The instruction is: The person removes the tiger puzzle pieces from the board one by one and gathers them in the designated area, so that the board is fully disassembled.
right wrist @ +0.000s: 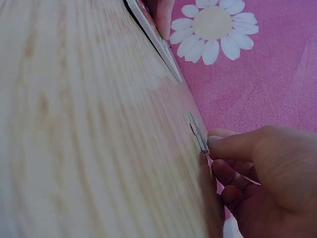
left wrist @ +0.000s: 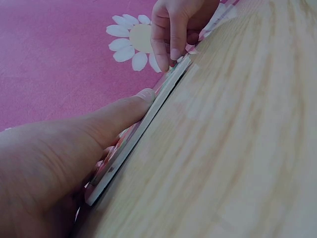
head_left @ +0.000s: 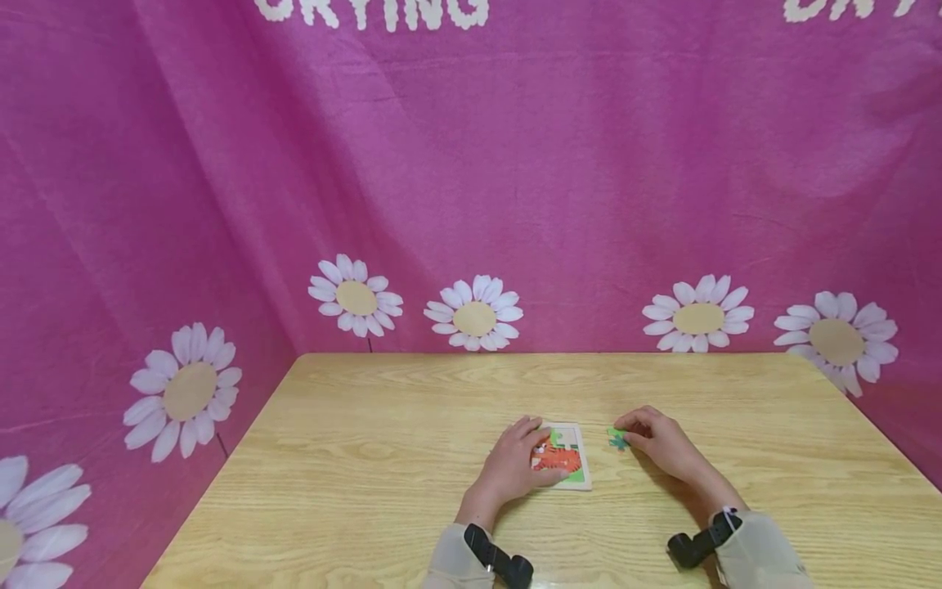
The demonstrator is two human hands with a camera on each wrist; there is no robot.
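A small jigsaw puzzle board [head_left: 586, 470] with a pale frame lies flat on the table. Its picture has an orange, dark-striped animal and green patches, and a pale area shows in the upper part. My left hand [head_left: 511, 462] rests over the board's left side, its fingers partly covering the picture; in the left wrist view the straight thumb [left wrist: 121, 113] presses on the board near its edge. To the right of the board, my right hand [head_left: 662, 442] pinches a green puzzle piece [head_left: 616, 439] between thumb and fingers. The right wrist view shows this piece [right wrist: 198, 134] edge-on, close to the tabletop.
The wood-grain table [head_left: 353, 474] extends around both hands. Behind it and along the left hangs a pink cloth [head_left: 515, 164] with white daisies and pale lettering. A black strap with a camera [head_left: 496, 556] is on the left wrist, another camera [head_left: 702, 540] on the right.
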